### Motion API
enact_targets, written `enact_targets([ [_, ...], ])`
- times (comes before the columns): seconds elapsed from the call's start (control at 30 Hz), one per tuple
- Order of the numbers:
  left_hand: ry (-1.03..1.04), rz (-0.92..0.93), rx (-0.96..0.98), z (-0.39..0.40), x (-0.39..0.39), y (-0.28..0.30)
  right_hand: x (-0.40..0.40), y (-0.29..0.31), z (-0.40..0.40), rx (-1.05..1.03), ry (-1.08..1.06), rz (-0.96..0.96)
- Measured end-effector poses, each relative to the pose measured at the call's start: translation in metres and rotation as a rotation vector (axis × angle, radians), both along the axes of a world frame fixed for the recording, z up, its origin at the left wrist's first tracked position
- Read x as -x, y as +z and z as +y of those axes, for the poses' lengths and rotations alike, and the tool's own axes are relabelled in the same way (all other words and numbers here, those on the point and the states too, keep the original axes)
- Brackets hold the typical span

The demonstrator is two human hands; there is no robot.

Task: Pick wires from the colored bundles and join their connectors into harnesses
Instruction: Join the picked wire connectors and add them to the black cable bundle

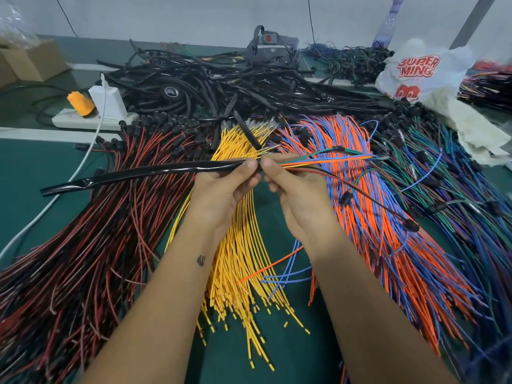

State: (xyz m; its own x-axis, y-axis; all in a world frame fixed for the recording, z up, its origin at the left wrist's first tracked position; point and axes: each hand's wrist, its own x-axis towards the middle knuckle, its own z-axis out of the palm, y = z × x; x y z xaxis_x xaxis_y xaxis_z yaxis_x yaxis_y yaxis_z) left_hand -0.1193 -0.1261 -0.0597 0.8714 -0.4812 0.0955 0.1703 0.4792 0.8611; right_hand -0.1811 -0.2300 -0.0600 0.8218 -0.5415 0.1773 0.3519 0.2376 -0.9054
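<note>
My left hand (225,187) pinches the right end of a long glossy black sleeve tube (138,173) that stretches off to the left. My right hand (295,187) pinches a thin bunch of mixed wires (327,162), orange, blue, green, yellow and red, right at the tube's mouth. Their free ends trail right, some with small black connectors (346,198). Below the hands lie the bundles: red-and-black wires (91,245), yellow wires (243,273), orange-and-blue wires (388,239), and green-and-blue wires (471,206).
A heap of black sleeved harnesses (221,81) fills the back of the green table (41,167). A white power strip (91,119) with a charger sits back left, a cardboard box (30,62) beyond it. A printed plastic bag (421,73) lies back right.
</note>
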Motion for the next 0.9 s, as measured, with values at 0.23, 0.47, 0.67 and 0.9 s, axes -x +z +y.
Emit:
enact_targets([
  [0.23, 0.021, 0.059, -0.005, 0.004, -0.005, -0.001, 0.004, 0.003, -0.014, -0.271, 0.008, -0.016],
  [0.47, -0.070, -0.038, 0.074, 0.009, -0.008, -0.004, 0.009, 0.008, -0.016, -0.099, -0.074, -0.065],
  [0.67, -0.075, -0.046, -0.015, 0.003, -0.004, -0.005, 0.008, 0.008, -0.010, 0.034, -0.060, -0.052],
  [0.9, -0.050, -0.024, 0.014, -0.004, 0.000, -0.005, 0.002, 0.000, -0.001, 0.007, -0.011, -0.052],
])
